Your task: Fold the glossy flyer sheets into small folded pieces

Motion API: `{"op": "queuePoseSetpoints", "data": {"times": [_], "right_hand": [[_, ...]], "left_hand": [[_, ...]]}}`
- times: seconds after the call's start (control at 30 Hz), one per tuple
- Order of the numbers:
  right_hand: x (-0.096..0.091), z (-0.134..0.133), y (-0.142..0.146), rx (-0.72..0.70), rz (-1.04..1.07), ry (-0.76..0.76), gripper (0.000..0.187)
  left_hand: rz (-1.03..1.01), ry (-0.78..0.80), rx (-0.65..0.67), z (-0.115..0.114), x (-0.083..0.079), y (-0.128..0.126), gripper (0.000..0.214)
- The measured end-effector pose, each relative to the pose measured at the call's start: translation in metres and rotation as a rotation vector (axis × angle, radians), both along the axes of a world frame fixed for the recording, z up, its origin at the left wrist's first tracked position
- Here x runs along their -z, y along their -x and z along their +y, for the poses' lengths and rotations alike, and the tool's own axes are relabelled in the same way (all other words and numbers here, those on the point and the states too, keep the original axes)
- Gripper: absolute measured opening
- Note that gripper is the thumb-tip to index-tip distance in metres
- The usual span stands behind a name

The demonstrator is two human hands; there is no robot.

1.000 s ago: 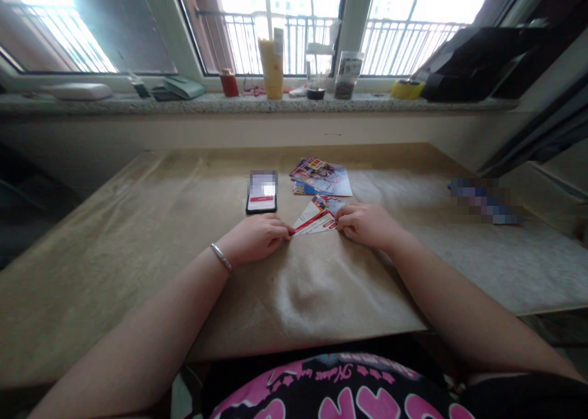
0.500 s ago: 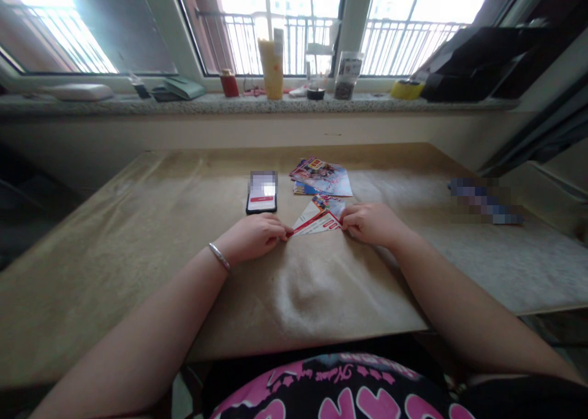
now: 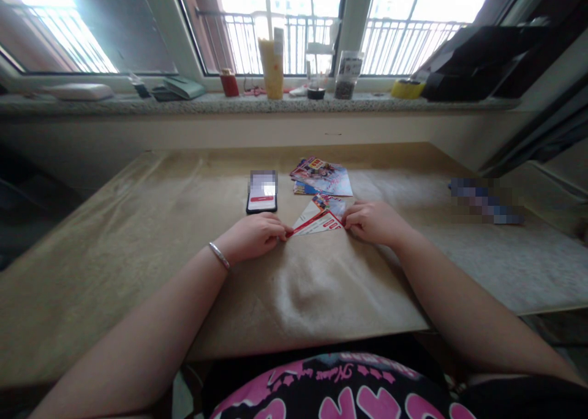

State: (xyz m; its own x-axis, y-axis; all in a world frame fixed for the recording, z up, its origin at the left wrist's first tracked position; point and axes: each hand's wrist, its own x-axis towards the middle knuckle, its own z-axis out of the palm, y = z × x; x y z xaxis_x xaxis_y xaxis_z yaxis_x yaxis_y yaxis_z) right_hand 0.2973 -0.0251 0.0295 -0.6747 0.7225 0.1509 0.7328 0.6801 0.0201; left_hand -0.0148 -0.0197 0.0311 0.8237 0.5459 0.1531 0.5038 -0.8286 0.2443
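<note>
A printed sheet of paper [image 3: 316,221], folded into a roughly triangular shape with white, red and coloured parts, lies on the table between my hands. My left hand [image 3: 261,235], a silver bangle on its wrist, has its fingers closed on the paper's pointed left corner. At the right corner, the fingertips of my right hand [image 3: 371,222] pinch the paper's edge. Just beyond the paper lies a small stack of colourful printed leaflets [image 3: 324,177]. A phone [image 3: 261,193] with a lit screen rests past my left hand.
The table [image 3: 138,253] has a shiny tan cover with wrinkles. A blurred bluish item [image 3: 484,201] lies at the far right. Along the window sill [image 3: 193,106] stand a yellow drink cup [image 3: 272,70], a red-lidded jar [image 3: 229,83], clear containers and yellow tape [image 3: 407,89].
My right hand has shifted very slightly at the paper's right corner. My left hand keeps its place, and the other things have not moved.
</note>
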Motion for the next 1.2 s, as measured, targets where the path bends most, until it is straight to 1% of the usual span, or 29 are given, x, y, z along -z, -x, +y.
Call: {"op": "queuePoseSetpoints", "data": {"times": [0.1, 0.2, 0.33, 0.47, 0.57, 0.7, 0.77, 0.83, 0.9, 1.0, 1.1, 1.2], "right_hand": [[0.0, 0.0, -0.001, 0.025, -0.014, 0.012, 0.026], [0.001, 0.0, 0.0, 0.081, -0.03, 0.011, 0.026], [0.005, -0.001, 0.007, 0.172, 0.003, 0.002, 0.024], [0.01, -0.002, 0.018, 0.224, 0.045, -0.02, 0.026], [0.014, -0.003, 0.026, 0.224, 0.053, -0.023, 0.034], [0.018, -0.002, 0.031, 0.169, 0.068, -0.01, 0.039], [0.019, -0.002, 0.032, 0.151, 0.087, 0.003, 0.041], [0.021, -0.001, 0.031, 0.141, 0.106, 0.017, 0.041], [0.022, 0.0, 0.031, 0.133, 0.12, 0.033, 0.041], [0.024, 0.002, 0.032, 0.112, 0.12, 0.052, 0.043], [0.027, 0.004, 0.034, 0.091, 0.115, 0.062, 0.047], [0.029, 0.006, 0.035, 0.103, 0.126, 0.068, 0.053]], "left_hand": [[-0.002, 0.008, -0.003, 0.0, 0.001, 0.0, 0.026], [-0.002, 0.009, 0.001, 0.0, 0.001, 0.0, 0.024], [0.0, 0.009, 0.006, -0.001, -0.001, 0.0, 0.021], [-0.016, 0.044, 0.003, -0.003, -0.003, -0.001, 0.022], [-0.066, 0.108, -0.006, -0.004, -0.002, -0.003, 0.022], [-0.088, 0.207, -0.016, -0.01, 0.003, -0.01, 0.02], [-0.099, 0.19, -0.043, -0.012, 0.006, -0.013, 0.018], [-0.119, 0.141, -0.039, -0.011, 0.009, -0.015, 0.021], [-0.143, 0.073, -0.011, -0.009, 0.012, -0.014, 0.029], [-0.109, -0.027, -0.008, -0.005, 0.017, -0.012, 0.039], [-0.066, -0.032, 0.008, -0.004, 0.021, -0.012, 0.042], [-0.062, -0.02, 0.014, -0.005, 0.023, -0.014, 0.041]]}}
